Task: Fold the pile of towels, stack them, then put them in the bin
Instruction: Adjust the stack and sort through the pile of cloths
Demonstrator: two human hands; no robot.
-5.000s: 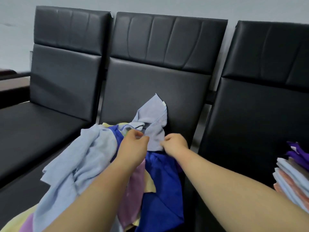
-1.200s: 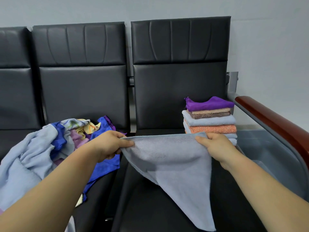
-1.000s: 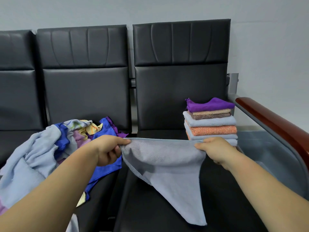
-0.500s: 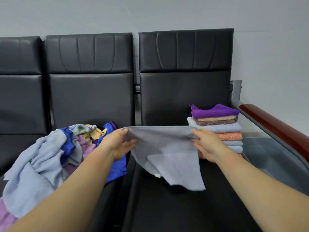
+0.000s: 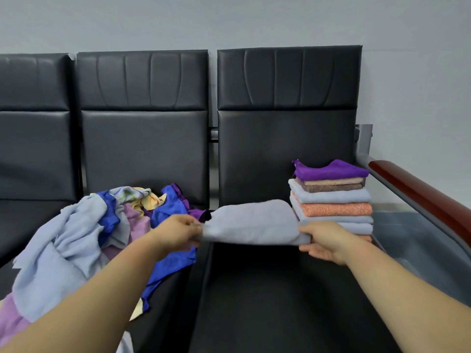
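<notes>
A light grey-blue towel (image 5: 251, 222) is stretched flat in the air above the right seat, doubled over. My left hand (image 5: 178, 231) pinches its left end and my right hand (image 5: 322, 240) grips its right end. A loose pile of towels (image 5: 84, 240) in light blue, royal blue, lilac and yellow covers the middle seat on the left. A neat stack of folded towels (image 5: 331, 200), purple on top, stands at the back right of the right seat, just behind my right hand.
Three black padded seats (image 5: 254, 301) stand in a row against a grey wall. A red-brown armrest (image 5: 418, 194) runs along the right side. Beyond it lies a grey bin (image 5: 420, 240), partly in view.
The towel's hanging part has swung up and over, so it no longer dangles below my hands. My hands have lowered toward the seat while holding its two ends.
</notes>
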